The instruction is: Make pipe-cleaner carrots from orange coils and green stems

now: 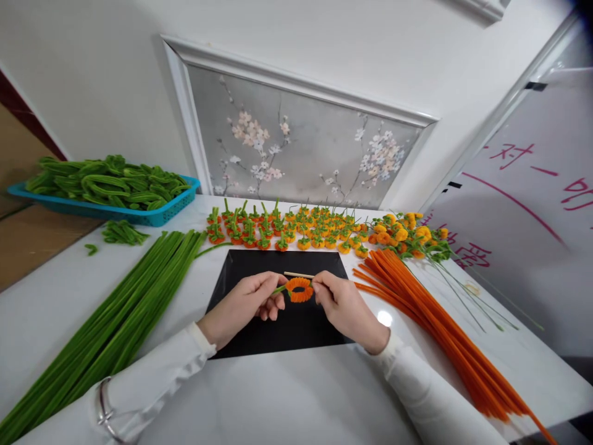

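An orange pipe-cleaner ring (pixel 300 290), coiled with an open centre, is held up between both hands over a black mat (pixel 278 337). My left hand (pixel 250 303) pinches the green stem at the ring's left side, its other fingers curled below. My right hand (pixel 345 306) has thumb and forefinger closed at the ring's right edge; a bit of green shows there. A thin pale stick (pixel 299 275) lies just behind the ring, its right end reaching my right fingertips; whether they touch it I cannot tell.
Green pipe cleaners (pixel 120 315) lie left, orange ones (pixel 445 334) right. Behind the mat stand rows of small orange and yellow flower pieces (pixel 303 243), with finished yellow flowers (pixel 401 234) beside them. A blue basket (pixel 157 216) of green loops sits back left.
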The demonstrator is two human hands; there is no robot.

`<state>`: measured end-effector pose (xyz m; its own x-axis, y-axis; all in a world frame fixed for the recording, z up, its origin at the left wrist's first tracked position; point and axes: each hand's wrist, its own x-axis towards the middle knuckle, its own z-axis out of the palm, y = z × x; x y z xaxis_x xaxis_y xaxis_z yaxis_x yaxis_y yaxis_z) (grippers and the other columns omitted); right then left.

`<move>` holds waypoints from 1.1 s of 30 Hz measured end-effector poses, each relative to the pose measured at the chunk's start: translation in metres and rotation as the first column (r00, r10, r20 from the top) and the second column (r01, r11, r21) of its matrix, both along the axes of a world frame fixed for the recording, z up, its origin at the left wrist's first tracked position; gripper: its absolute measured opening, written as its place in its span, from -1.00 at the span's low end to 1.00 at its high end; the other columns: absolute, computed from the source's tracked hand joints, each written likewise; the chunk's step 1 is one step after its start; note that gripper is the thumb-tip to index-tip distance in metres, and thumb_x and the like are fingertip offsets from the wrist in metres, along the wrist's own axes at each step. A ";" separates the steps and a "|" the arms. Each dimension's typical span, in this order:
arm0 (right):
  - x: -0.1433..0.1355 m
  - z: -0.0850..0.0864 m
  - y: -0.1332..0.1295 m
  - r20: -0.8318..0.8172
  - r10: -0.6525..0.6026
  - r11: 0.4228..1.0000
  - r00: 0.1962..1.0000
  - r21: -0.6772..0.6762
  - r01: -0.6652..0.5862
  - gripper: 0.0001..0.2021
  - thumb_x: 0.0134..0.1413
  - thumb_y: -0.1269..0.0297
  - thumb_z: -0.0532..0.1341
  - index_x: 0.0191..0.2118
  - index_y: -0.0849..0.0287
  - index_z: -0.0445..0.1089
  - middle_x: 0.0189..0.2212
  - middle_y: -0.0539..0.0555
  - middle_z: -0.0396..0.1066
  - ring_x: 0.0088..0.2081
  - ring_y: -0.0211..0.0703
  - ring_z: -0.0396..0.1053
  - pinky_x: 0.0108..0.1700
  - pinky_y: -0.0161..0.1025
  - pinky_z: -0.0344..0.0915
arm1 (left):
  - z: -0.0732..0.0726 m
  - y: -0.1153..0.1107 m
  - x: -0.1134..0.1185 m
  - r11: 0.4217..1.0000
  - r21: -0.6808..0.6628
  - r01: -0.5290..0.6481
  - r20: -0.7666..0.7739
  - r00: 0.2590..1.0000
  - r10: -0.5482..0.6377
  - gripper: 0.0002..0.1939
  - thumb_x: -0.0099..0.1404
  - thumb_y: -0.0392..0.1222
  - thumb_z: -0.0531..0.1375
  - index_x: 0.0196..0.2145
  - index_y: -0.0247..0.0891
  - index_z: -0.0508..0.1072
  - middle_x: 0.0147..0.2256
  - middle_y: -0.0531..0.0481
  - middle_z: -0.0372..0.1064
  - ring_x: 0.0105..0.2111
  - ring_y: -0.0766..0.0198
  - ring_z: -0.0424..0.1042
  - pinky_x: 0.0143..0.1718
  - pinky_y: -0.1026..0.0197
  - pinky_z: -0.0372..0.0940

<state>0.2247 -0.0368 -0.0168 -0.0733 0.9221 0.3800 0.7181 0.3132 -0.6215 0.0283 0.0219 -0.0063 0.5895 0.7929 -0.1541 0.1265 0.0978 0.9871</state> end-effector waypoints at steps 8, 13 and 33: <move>-0.003 0.000 0.000 0.212 -0.084 0.995 0.974 0.071 0.070 -0.83 0.21 0.38 -0.04 -0.35 0.19 0.26 -0.59 -0.04 0.24 -0.57 -0.26 0.24 -0.49 -0.36 0.09 | 0.000 0.003 -0.003 0.998 0.054 0.015 -0.070 0.997 -0.011 -0.70 0.25 0.00 0.11 -0.27 -0.32 0.40 -0.58 0.09 0.31 -0.66 0.45 0.21 -0.61 0.38 0.04; 0.005 0.004 0.000 0.265 -0.153 0.986 0.952 0.104 0.129 -0.84 0.19 0.40 -0.02 -0.34 0.18 0.27 -0.60 -0.04 0.25 -0.57 -0.25 0.24 -0.49 -0.33 0.03 | 0.000 0.005 -0.004 0.999 0.050 0.019 -0.067 0.998 -0.016 -0.65 0.22 0.00 0.14 -0.19 -0.35 0.43 -0.62 0.11 0.30 -0.68 0.46 0.19 -0.63 0.38 0.04; -0.019 0.001 -0.010 0.261 0.134 0.990 0.956 0.016 -0.143 -0.87 0.25 0.33 -0.01 -0.31 0.16 0.24 -0.45 0.01 0.37 -0.45 -0.24 0.33 -0.42 -0.34 0.09 | 0.012 -0.007 0.004 0.847 -0.457 0.273 0.137 0.962 -0.236 -0.66 0.27 0.07 0.10 -0.32 -0.32 0.31 -0.50 0.04 0.24 -0.70 0.58 -0.07 -0.73 0.49 -0.30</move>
<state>0.2052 -0.0472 -0.0155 -0.2993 0.8828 0.3622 0.8012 0.4386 -0.4071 0.0323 0.0145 0.0056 0.7847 0.4590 -0.4167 0.1401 0.5235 0.8404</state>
